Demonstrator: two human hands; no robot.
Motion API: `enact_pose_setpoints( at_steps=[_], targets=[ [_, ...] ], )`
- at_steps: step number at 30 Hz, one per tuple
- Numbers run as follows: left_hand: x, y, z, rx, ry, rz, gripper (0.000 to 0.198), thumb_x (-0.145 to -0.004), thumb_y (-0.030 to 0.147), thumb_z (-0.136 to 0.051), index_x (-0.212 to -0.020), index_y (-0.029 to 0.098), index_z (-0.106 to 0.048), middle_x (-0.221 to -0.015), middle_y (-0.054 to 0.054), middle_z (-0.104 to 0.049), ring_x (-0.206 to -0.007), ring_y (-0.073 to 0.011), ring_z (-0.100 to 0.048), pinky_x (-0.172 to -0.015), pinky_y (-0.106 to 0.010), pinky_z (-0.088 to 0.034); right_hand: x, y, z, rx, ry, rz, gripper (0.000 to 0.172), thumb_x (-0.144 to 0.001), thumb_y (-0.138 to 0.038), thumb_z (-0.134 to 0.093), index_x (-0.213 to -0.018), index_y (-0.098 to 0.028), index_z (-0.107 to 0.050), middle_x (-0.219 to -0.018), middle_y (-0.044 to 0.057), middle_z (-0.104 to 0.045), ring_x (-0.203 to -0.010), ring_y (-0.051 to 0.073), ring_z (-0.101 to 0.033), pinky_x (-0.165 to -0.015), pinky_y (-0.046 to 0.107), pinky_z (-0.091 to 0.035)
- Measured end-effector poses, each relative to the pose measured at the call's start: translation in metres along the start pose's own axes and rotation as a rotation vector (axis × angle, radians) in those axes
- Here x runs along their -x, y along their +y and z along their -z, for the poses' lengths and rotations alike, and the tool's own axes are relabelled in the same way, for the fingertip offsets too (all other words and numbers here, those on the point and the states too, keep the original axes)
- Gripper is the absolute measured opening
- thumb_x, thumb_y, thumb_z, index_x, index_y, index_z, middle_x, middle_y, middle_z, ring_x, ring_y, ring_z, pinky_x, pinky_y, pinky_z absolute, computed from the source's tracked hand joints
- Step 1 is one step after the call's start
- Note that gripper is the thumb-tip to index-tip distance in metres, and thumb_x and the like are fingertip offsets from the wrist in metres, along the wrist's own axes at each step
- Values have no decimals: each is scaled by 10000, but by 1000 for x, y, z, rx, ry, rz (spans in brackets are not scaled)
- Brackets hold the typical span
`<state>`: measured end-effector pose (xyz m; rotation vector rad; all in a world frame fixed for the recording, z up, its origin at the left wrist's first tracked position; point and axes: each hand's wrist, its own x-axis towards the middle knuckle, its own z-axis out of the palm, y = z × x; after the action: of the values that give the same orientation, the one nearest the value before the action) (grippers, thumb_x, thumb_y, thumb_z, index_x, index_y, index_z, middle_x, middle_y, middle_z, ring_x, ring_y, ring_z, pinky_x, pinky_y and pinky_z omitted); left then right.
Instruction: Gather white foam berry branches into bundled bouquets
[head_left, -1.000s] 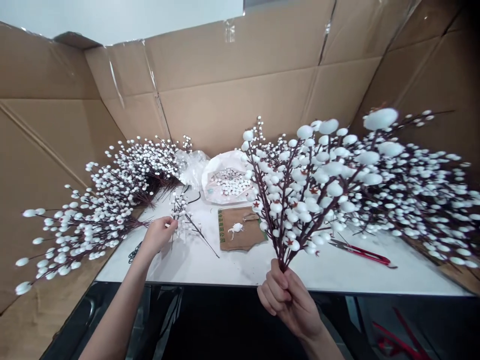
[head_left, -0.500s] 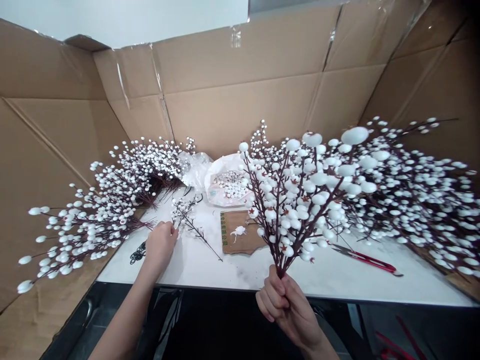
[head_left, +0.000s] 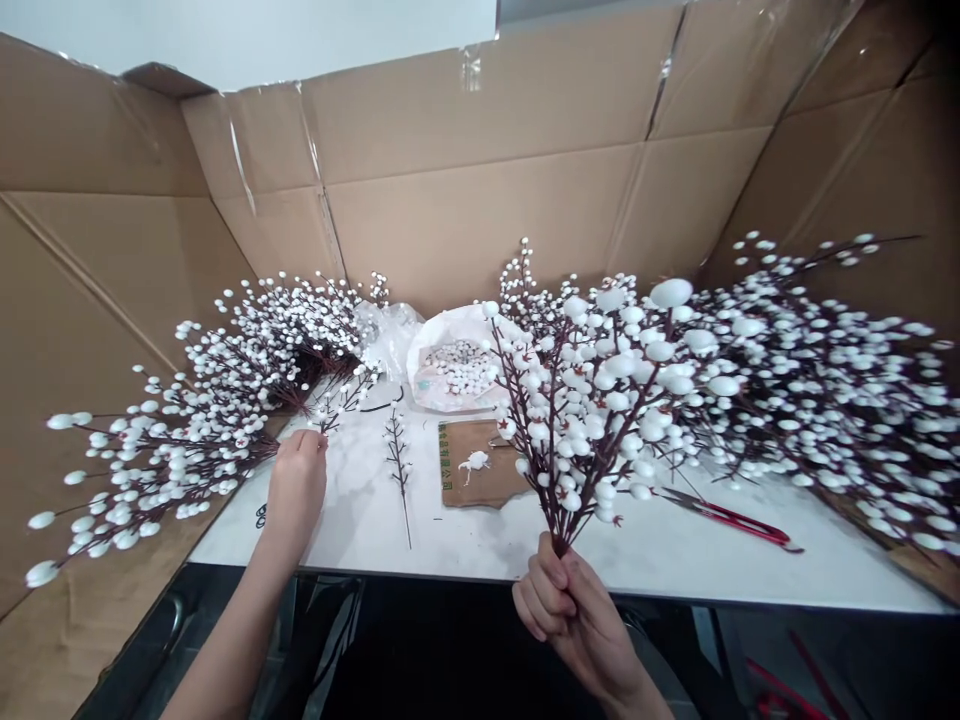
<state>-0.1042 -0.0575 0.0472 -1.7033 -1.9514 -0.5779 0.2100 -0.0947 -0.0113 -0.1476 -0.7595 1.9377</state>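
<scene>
My right hand is closed around the lower stems of a bunch of white berry stems, held upright above the table's front edge. My left hand is pinched at the base of a small white berry sprig, over the left part of the table. To the right of that hand, a nearly bare dark stem lies on the white tabletop. Some black bands show partly behind my left wrist.
Piles of white berry stems lie at left and right. A plastic bag with loose berries stands at the back. A cardboard piece with a white blob and red-handled snips lie on the table. Cardboard walls surround it.
My left hand has moved left with the small sprig, which now stands apart from the bare stem. That stem has turned more upright in view. The bunch in my right hand has tilted slightly.
</scene>
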Motion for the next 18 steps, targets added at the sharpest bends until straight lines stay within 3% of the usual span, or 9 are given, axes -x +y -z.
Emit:
enact_pose_setpoints(
  at_steps=[6,10,14,18],
  targets=[
    [36,16,-3,237,38,96,168,-823,148,-406,-882,190,-557,-892,-74,-623,-817,-210,-600,-731,-321,-483,2,0,1,17,11,5,283,-901,-397,-447,-696,-207,-493,-508,-89,-199,-413,77,-171,-446,242,-250],
    [52,30,3,385,-40,226,166,-817,237,-443,-885,201,-591,-954,-62,-637,-775,-183,-614,-679,-285,-506,4,0,1,35,14,-12,294,-894,-409,-458,-682,-207,-478,-508,-88,-200,-412,75,-168,-449,243,-251],
    [44,21,5,337,-57,354,271,-831,208,-373,-956,176,-612,-1030,-77,-646,-824,-184,-639,-758,-290,-502,4,2,-1,60,5,-24,304,-883,-436,-466,-682,-209,-476,-502,-88,-202,-407,74,-173,-449,247,-249],
    [30,13,-3,268,-83,326,328,-833,171,-348,-1008,125,-622,-1045,-121,-650,-904,-226,-639,-839,-330,-474,4,6,0,52,-8,-19,305,-890,-436,-450,-687,-211,-483,-505,-88,-200,-409,77,-169,-448,252,-244]
  ],
)
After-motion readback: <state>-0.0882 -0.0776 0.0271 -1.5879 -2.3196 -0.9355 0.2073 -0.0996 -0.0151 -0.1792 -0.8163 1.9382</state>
